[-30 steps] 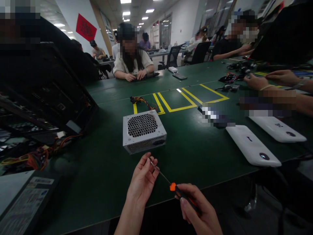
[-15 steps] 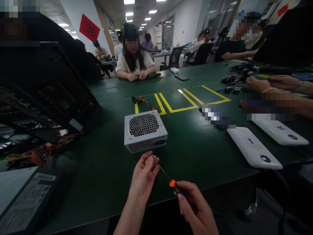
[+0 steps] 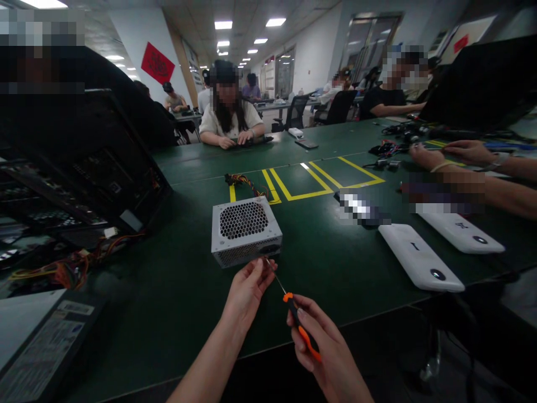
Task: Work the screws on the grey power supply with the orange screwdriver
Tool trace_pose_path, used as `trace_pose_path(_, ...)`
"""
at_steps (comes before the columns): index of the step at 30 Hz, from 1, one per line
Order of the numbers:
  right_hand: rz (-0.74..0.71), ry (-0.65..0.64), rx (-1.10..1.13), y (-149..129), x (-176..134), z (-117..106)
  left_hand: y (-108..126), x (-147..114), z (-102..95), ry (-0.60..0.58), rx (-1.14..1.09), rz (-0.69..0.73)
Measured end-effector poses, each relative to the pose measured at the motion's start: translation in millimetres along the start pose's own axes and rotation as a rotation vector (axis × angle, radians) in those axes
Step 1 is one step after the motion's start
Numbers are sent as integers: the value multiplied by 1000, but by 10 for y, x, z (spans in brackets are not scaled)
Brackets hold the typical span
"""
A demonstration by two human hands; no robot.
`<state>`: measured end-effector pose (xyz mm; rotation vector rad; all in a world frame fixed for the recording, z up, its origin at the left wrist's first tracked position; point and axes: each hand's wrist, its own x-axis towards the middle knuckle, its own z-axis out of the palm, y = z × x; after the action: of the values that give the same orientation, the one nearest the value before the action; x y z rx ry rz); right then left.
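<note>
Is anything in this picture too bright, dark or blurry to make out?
Head view: ceiling lights glare white; head view: the computer case is murky, its inside hard to read; head view: the screwdriver has its tip, by the left hand, too indistinct.

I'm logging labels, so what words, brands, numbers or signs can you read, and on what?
None reads clearly.
Labels on the lower-left box: too small, blurred.
Red sign on the pillar: blurred.
Small red sign, far right: too small.
Dark marks on both white devices: unclear.
</note>
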<state>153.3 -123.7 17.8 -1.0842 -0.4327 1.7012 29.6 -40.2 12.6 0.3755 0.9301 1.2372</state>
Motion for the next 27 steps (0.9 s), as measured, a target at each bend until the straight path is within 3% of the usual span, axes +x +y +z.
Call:
trace_pose_path(11,14,9,68,-10,95,61,70,14,-15,-11,161,-16)
trace_pose_path(27,7,18,53,9,98,144,40,7,-32,-20,124,43)
